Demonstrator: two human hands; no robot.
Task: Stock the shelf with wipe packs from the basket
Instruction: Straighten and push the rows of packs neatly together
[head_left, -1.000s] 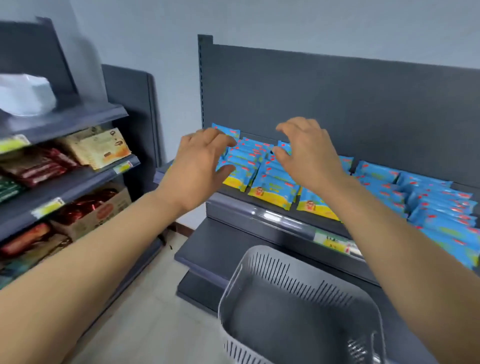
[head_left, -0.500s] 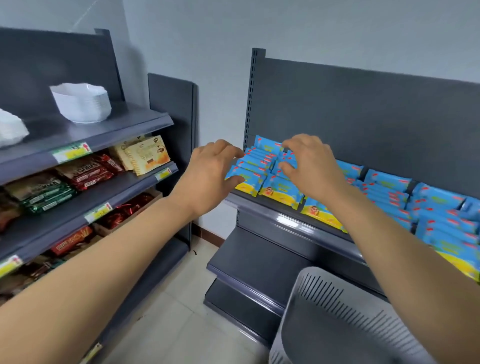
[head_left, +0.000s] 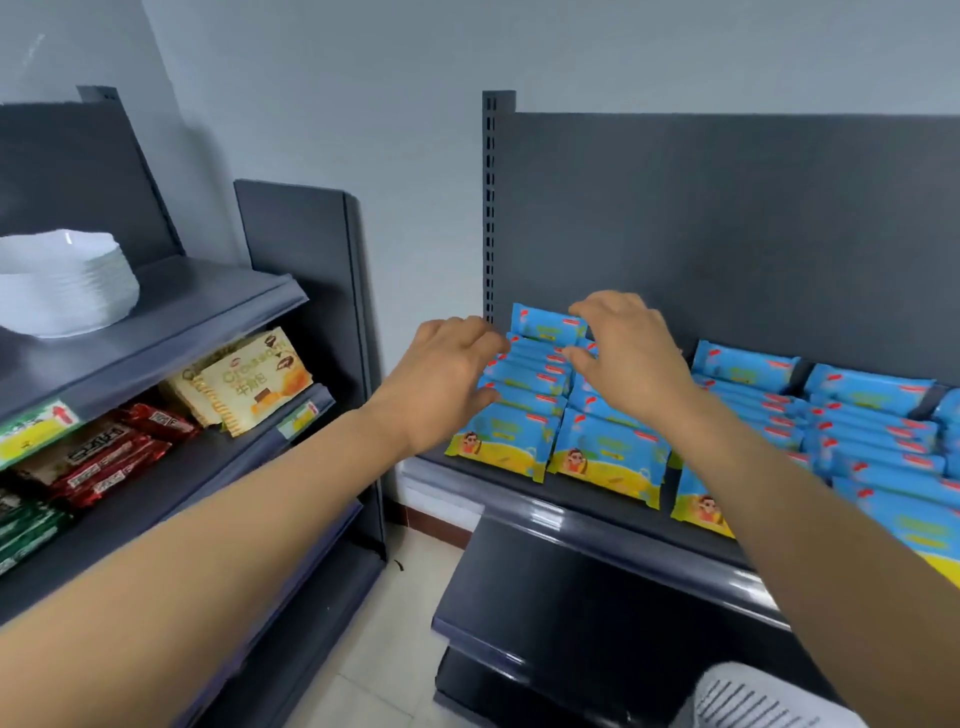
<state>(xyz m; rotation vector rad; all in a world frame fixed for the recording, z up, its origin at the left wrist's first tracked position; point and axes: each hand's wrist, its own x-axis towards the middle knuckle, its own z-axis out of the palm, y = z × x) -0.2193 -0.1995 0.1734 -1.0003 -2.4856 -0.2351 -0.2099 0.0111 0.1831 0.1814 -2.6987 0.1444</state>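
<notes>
Blue and yellow wipe packs (head_left: 608, 457) lie in overlapping rows on the dark grey shelf (head_left: 587, 525). My left hand (head_left: 441, 379) touches the left edge of the leftmost row (head_left: 519, 395) with relaxed fingers. My right hand (head_left: 631, 358) arches over the second row. Its fingertips touch the right end of the rearmost pack (head_left: 543, 325), which stands against the back panel. Neither hand holds a pack. Only a corner of the white slotted basket (head_left: 753, 696) shows at the bottom right, and its inside is out of view.
More rows of wipe packs (head_left: 872, 415) fill the shelf to the right. Lower shelf steps (head_left: 545, 603) jut out beneath. A second rack on the left carries white bowls (head_left: 62, 280), croissant boxes (head_left: 249, 384) and red snack packs (head_left: 104, 462). Tiled floor (head_left: 374, 644) lies between the racks.
The view has swung up and to the right, and the basket has dropped almost out of frame. Both hands have reached further back along the two left rows, and the right fingertips now touch the rearmost pack.
</notes>
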